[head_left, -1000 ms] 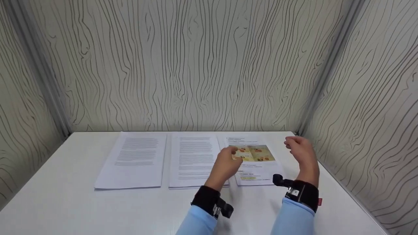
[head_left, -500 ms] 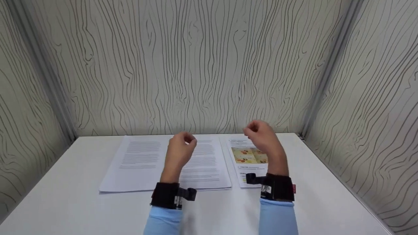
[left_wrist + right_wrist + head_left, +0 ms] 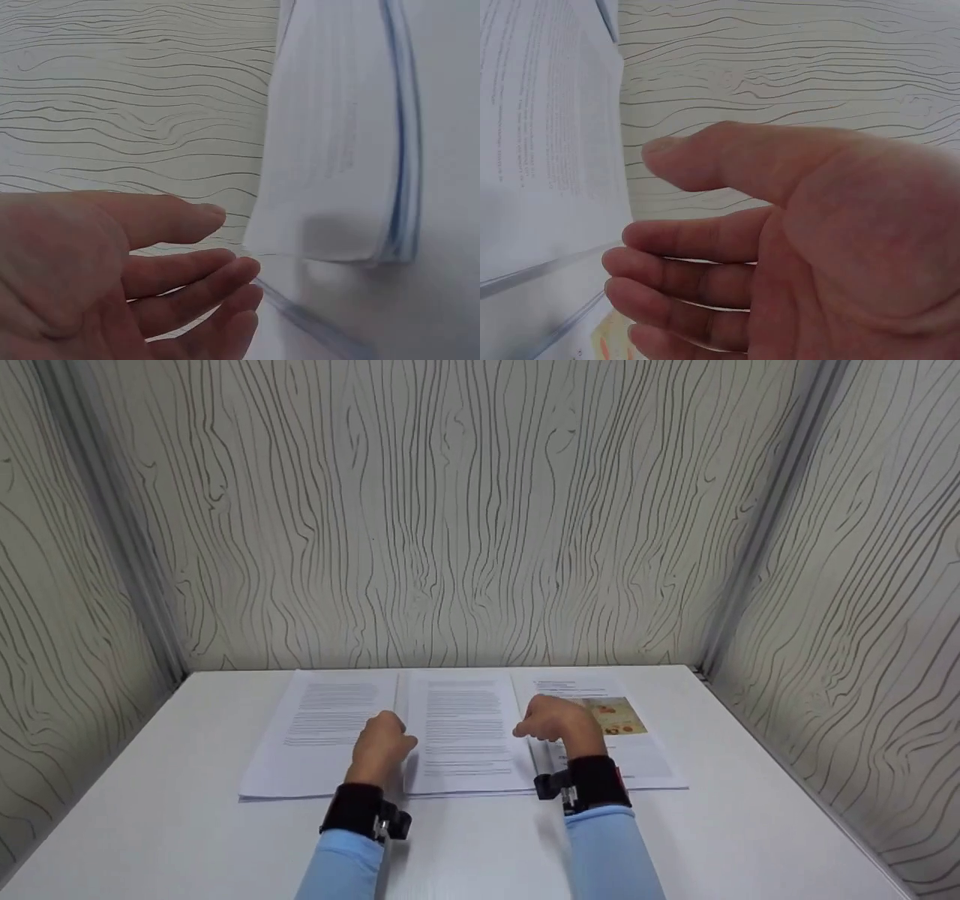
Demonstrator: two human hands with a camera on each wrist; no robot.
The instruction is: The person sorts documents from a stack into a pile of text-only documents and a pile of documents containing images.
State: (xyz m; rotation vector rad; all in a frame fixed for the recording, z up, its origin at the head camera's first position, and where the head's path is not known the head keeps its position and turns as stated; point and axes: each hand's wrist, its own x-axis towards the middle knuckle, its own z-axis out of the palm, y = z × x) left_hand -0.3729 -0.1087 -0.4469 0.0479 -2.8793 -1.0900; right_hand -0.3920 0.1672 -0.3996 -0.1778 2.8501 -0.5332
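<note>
Three stacks of printed paper lie in a row: a left stack [image 3: 330, 697], a middle stack [image 3: 465, 727] and a right stack [image 3: 637, 761] with a coloured picture [image 3: 626, 716] on its top sheet. My left hand [image 3: 379, 746] hovers by the gap between the left and middle stacks. In the left wrist view its thumb [image 3: 184, 217] and loosely bent fingers [image 3: 199, 296] are apart, holding nothing. At the gap between the middle and right stacks is my right hand [image 3: 562, 724], partly covering the picture. Its thumb [image 3: 705, 157] and fingers [image 3: 682, 289] are spread with nothing between them.
The stacks rest on a white table [image 3: 472, 847]. Behind it rises a wood-grain patterned wall [image 3: 450, 547], with matching side panels and grey corner posts [image 3: 772, 510]. Each wrist carries a black strap [image 3: 352, 810] with a small camera.
Over the last second both hands have moved left from around the right stack. In the last half second they have also come lower, to either side of the middle stack.
</note>
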